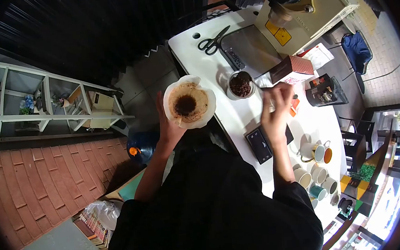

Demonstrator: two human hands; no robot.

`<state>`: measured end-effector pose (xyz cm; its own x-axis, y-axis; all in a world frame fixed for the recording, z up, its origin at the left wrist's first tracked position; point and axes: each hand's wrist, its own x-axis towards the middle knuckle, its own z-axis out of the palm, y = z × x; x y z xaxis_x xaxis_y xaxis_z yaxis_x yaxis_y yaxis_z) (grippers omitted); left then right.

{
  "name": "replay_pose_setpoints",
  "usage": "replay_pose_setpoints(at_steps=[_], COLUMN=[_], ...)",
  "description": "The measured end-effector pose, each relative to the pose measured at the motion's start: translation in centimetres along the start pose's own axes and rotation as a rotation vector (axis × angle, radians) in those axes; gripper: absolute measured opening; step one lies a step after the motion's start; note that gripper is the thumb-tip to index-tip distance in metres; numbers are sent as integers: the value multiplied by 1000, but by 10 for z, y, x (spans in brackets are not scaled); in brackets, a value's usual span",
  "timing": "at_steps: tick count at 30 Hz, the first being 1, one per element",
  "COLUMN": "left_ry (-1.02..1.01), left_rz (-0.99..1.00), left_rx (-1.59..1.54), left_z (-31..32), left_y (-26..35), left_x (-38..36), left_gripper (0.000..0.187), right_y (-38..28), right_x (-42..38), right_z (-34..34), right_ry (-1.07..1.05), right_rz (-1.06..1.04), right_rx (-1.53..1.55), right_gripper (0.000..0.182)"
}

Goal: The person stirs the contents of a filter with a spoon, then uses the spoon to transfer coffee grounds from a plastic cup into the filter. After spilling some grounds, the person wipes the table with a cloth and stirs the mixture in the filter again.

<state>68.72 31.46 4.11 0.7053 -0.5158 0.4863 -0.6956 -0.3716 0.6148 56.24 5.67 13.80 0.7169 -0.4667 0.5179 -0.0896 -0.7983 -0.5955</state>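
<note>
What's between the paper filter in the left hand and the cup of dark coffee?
In the head view, just a bare strip of white tabletop shows between the paper filter and the cup.

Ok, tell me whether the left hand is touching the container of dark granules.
Apart. The head view shows the left hand beside the paper filter, with the filter and bare white tabletop between it and the container.

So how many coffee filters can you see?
1: the filter held in the left hand, beside the table. Others may be hidden, perhaps behind the box.
</note>
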Motion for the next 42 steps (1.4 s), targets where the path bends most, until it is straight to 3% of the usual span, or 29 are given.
replay_pose_setpoints(at_steps=[2,5,7,10,12,14,15,17,19,23,29,31,37,40,42], left_ry=[2,42,134,59,70,67,58,36,35,-68,-152,-219,-416,-503,-604], left_rz=[2,-7,-93,-96,-110,-134,-33,82,-63,-130,-62,14,184,117,136], left_rx=[-18,-115,-346,-259,-269,-278,-218,-166,-391,-622,-573,-553,-563,-844,-833], left_z=[0,2,4,-7,-11,-12,-13,-16,-16,-26,-43,-45,-30,-9,-8], left_y=[2,4,7,17,25,30,30,36,48,68,92,100,157,187,220], left_x=[0,-6,-10,-4,-5,-15,-20,-28,-34,-51,-87,-105,-159,-180,-179], left_gripper=[71,83,94,98,91,85,79,73,65,70,67,75,72,71,71], right_y=[1,6,0,-8,-23,-39,-48,-73,-87,-107,-136,-147,-173,-176,-172], right_x=[-9,-20,-21,-22,-22,-27,-33,-44,-60,-101,-158,-181,-255,-288,-311], right_z=[5,4,1,-7,-17,-32,-37,-51,-56,-51,-69,-81,-138,-174,-197], right_ry=[-104,-111,-87,-10,87,184,226,160,33,-98,-39,43,101,135,192], right_rz=[-186,-253,-237,-162,-67,-115,-126,-187,-266,-218,-171,-276,-186,6,138], right_rx=[-230,-351,-330,-205,3,117,201,268,263,336,262,173,51,-82,-64], right_gripper=[13,18,18,17,15,9,10,12,11,11,13,18,17,13,11])
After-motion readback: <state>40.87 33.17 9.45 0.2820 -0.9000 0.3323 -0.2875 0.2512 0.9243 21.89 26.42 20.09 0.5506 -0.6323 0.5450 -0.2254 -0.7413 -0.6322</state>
